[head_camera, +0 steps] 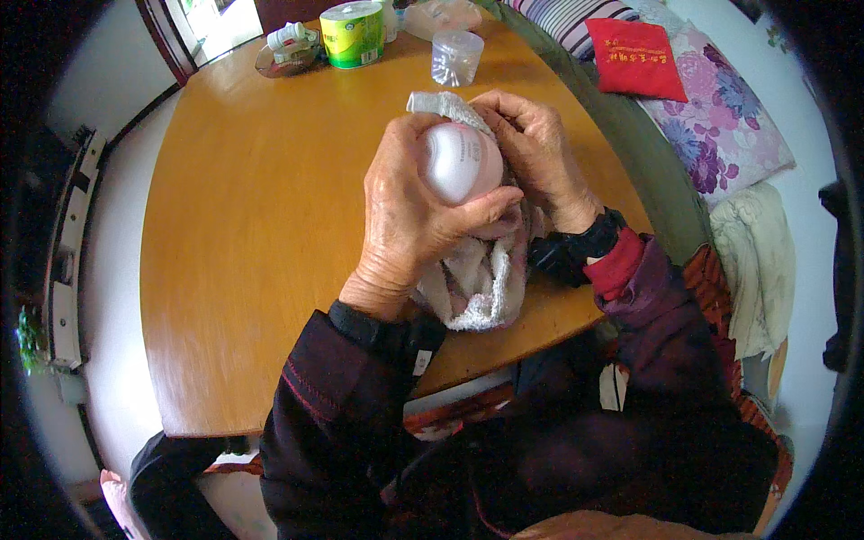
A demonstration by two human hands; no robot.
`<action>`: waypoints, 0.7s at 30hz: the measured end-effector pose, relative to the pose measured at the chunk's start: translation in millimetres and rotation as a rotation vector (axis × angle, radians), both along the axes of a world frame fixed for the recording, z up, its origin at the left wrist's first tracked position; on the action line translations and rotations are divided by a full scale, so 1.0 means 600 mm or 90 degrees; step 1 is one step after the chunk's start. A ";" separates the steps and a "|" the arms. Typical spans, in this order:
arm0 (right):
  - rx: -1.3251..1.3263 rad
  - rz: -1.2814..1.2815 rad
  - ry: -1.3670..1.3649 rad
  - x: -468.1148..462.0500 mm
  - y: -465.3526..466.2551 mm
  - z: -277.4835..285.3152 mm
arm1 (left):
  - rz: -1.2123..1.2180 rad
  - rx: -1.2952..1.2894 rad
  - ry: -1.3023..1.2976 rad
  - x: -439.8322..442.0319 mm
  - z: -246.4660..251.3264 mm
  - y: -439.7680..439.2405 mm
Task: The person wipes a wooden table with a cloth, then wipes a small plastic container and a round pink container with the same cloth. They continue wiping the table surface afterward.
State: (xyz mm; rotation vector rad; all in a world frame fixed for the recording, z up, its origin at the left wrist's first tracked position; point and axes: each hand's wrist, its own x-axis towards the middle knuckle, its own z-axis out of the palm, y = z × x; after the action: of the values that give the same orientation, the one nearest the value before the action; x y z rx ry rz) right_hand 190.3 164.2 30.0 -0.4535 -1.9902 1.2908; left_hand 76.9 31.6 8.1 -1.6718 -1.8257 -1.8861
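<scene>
A smooth white rounded container with small printed writing sits in the grasp of my left hand. The thumb wraps its near side and the fingers go round behind it. My right hand holds part of a pale terry cloth against the container's far right side, its fingertips partly hidden. One folded end of the cloth sticks up beyond the container. The rest hangs beneath both hands down to the wooden table, near its front edge.
A clear plastic cup, a green-and-yellow wrapped paper roll and a bowl with small items stand at the far end. Right of the table, a red cushion lies by a floral cushion.
</scene>
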 end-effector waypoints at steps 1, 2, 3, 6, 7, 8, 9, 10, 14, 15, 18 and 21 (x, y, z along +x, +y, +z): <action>-0.050 0.030 0.037 0.001 0.006 -0.005 | -0.009 0.000 -0.030 0.002 0.003 -0.001; -0.118 0.049 0.055 0.003 0.012 -0.007 | -0.017 -0.003 -0.062 0.004 0.005 -0.003; -0.193 0.082 0.072 0.005 0.015 -0.009 | -0.024 0.005 -0.086 0.004 0.007 -0.004; -0.190 -0.029 0.007 0.013 0.022 0.003 | -0.017 -0.016 -0.060 0.002 0.009 -0.004; -0.189 0.014 0.037 0.014 0.021 0.008 | -0.018 -0.014 -0.061 0.001 0.008 -0.003; -0.197 0.014 0.057 0.014 0.018 0.012 | -0.020 -0.025 -0.069 0.001 0.008 -0.004; -0.210 0.007 0.081 0.013 0.014 0.015 | -0.023 -0.040 -0.078 0.001 0.007 -0.005; -0.126 0.053 0.100 0.013 0.009 0.018 | -0.056 -0.051 -0.137 -0.001 0.008 -0.005; 0.104 0.157 0.109 0.011 0.002 0.015 | -0.202 -0.022 -0.349 0.001 0.008 -0.005; 0.135 0.168 0.097 0.011 0.003 0.014 | -0.249 0.008 -0.388 0.004 0.007 -0.005; -0.031 0.148 0.030 0.002 0.007 0.003 | -0.135 -0.020 -0.196 -0.002 0.007 -0.004; -0.170 0.121 0.022 0.005 0.006 0.001 | -0.100 -0.009 -0.178 -0.003 0.005 -0.003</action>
State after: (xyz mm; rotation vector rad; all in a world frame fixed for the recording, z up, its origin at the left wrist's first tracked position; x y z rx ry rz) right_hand 193.2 167.6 30.4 -0.3703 -1.8752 1.6838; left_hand 74.8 29.8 10.9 -1.6742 -1.8490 -2.2797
